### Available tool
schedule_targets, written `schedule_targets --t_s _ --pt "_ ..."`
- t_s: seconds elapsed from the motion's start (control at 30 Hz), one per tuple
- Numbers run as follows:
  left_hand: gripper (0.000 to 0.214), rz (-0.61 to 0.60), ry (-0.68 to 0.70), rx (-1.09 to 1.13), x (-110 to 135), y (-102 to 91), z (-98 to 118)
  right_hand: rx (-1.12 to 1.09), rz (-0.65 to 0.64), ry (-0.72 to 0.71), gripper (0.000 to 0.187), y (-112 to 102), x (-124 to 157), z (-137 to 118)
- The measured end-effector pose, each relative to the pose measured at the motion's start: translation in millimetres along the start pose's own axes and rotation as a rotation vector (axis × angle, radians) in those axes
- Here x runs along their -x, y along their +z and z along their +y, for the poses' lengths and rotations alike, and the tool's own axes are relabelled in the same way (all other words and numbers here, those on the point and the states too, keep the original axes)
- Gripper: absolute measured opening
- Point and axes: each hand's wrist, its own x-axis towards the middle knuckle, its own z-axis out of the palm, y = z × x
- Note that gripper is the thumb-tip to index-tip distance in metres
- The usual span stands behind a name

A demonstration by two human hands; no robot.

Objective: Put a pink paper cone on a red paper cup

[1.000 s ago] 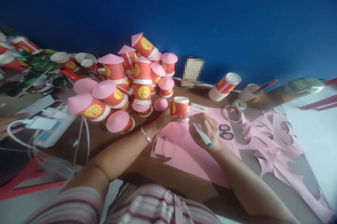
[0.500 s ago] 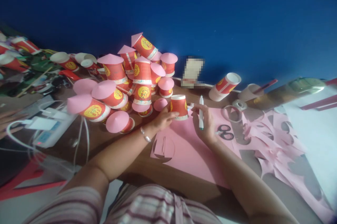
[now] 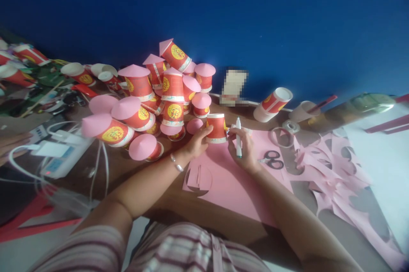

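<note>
In my left hand (image 3: 198, 144) is a red paper cup (image 3: 216, 128) with a white band, held upside down at its left side with the narrower end up. My right hand (image 3: 244, 148) is closed on a white marker (image 3: 238, 137), which stands nearly upright between the fingers, just right of the cup. Its fingertips come close to the cup's right side; whether they touch it I cannot make out. Under both hands lies a pink paper sheet (image 3: 236, 191). Black-handled scissors (image 3: 274, 160) rest on the sheet, right of my right hand.
Several red cups with pink cone tops (image 3: 134, 82) are piled at the left. Tape rolls (image 3: 281, 137), stacked cups (image 3: 273, 105) and cut pink scraps (image 3: 332, 169) lie to the right. A white power strip (image 3: 64, 159) with cables is at far left, beside another person's hand (image 3: 12, 146).
My right hand and the marker have shifted slightly left, nearer the cup. The cup has turned or tilted a little in my left hand, whose thumb now lies higher on its side.
</note>
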Motion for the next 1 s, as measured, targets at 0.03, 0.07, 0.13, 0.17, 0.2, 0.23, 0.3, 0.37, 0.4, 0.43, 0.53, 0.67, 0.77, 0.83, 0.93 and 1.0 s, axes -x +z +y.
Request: schedule_targets --t_s 0.03,0.07,0.13,0.17,0.2,0.23,0.3,0.37,0.4,0.43,0.53,0.67,0.77,0.83,0.93,1.0 --pt "0.048 -0.01 -0.012 0.028 0 2.6 1 0.005 -0.001 -0.002 0.044 0 0 1" --pt "0.05 -0.025 -0.023 0.065 -1 5.4 2 0.009 -0.003 -0.001 0.044 0 1 1" --pt "0.054 -0.044 -0.039 0.148 -1 10.3 4 0.013 -0.011 0.007 0.042 0 1 2" --pt "0.055 -0.046 -0.041 0.177 -1 12.1 5 0.013 -0.012 0.01 0.041 1 1 2" --pt "0.055 -0.043 -0.041 0.19 -1 13.3 5 0.013 -0.011 0.012 0.041 2 2 3" --pt "0.055 -0.039 -0.043 0.192 -2 13.8 5 0.014 -0.006 0.013 0.04 3 3 3" --pt "0.054 -0.032 -0.052 0.179 -2 12.9 5 0.022 0.007 0.014 0.037 5 4 4" --pt "0.051 -0.027 -0.055 0.157 -3 10.6 4 0.033 0.022 0.03 0.034 8 7 6" --pt "0.05 -0.026 -0.05 0.143 -3 9.5 4 0.035 0.027 0.049 0.033 10 8 7" --pt "0.048 -0.028 -0.042 0.127 -3 8.7 4 0.034 0.032 0.074 0.031 10 9 7" --pt "0.044 -0.03 -0.004 0.058 -2 9.8 6 0.002 0.018 0.146 0.03 9 11 8" --pt "0.034 -0.041 0.065 -0.033 1 17.9 11 -0.085 -0.028 0.185 0.031 1 13 1" --pt "0.029 -0.048 0.086 -0.069 3 23.1 14 -0.173 -0.027 0.251 0.031 -5 16 -8" --pt "0.029 -0.05 0.083 -0.099 4 24.1 14 -0.238 -0.022 0.292 0.033 -5 18 -13" --pt "0.031 -0.04 0.063 -0.119 3 21.9 12 -0.305 -0.028 0.309 0.037 -1 22 -15" --pt "0.032 -0.011 0.033 -0.076 2 19.3 11 -0.317 -0.03 0.299 0.039 1 24 -15"
